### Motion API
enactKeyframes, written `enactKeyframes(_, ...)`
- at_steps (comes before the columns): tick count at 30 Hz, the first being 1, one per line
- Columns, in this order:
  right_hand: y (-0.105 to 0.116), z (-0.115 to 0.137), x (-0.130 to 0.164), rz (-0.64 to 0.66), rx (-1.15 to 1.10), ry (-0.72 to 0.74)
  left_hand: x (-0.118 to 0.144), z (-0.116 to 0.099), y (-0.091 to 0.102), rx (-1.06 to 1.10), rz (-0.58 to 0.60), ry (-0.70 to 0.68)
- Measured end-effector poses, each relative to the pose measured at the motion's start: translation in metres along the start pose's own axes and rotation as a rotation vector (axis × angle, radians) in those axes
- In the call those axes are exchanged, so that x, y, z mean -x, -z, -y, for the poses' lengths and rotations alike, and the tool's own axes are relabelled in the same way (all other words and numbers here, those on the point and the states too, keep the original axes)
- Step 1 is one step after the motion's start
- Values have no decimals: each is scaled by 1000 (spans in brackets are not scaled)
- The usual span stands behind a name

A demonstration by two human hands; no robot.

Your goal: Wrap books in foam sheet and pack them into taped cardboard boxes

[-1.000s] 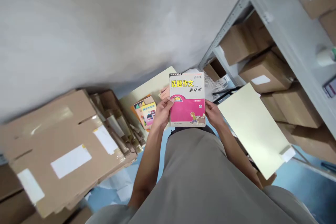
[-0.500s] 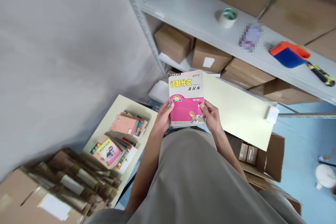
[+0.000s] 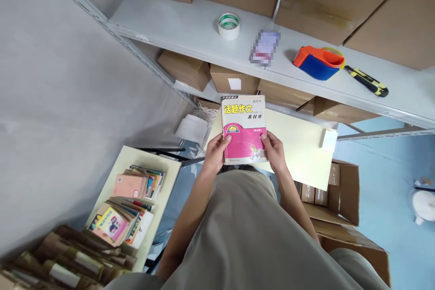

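Observation:
I hold a paperback book [image 3: 244,120] with a white top, yellow Chinese title and pink lower cover, upright in front of my body. My left hand [image 3: 215,154] grips its lower left edge, thumb on the cover. My right hand [image 3: 276,151] grips its lower right edge the same way. The book hangs above a pale yellow table [image 3: 299,145], not touching it. Below the book, my grey shirt hides part of both forearms.
A grey metal shelf [image 3: 190,25] ahead carries a tape roll [image 3: 229,26], an orange-blue tape dispenser [image 3: 318,62], a utility knife [image 3: 366,81] and cardboard boxes. At lower left a second pale table [image 3: 170,176] holds stacks of books [image 3: 131,199]. An open carton [image 3: 343,199] stands at right.
My view has swung right, from the wall and flattened cartons to the shelf front. The book stays held in both hands, in the same grip.

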State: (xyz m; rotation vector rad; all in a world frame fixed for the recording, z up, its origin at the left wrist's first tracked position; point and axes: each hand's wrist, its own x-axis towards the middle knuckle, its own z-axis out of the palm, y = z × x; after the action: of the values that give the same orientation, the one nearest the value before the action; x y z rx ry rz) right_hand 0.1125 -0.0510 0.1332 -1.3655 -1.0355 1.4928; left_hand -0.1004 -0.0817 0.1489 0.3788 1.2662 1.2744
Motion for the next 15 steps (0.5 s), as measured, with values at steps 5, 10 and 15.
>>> enactKeyframes(5, -11, 7, -2, -111, 236, 224, -3, -1, -18, -141, -42, -126)
enactKeyframes(10, -38, 23, 12, 60, 182, 152, 11, 4, -36, -331, 2, -271)
enactKeyframes(15, -30, 26, -6, -39, 205, 155, 26, 6, -40, -456, 156, -317)
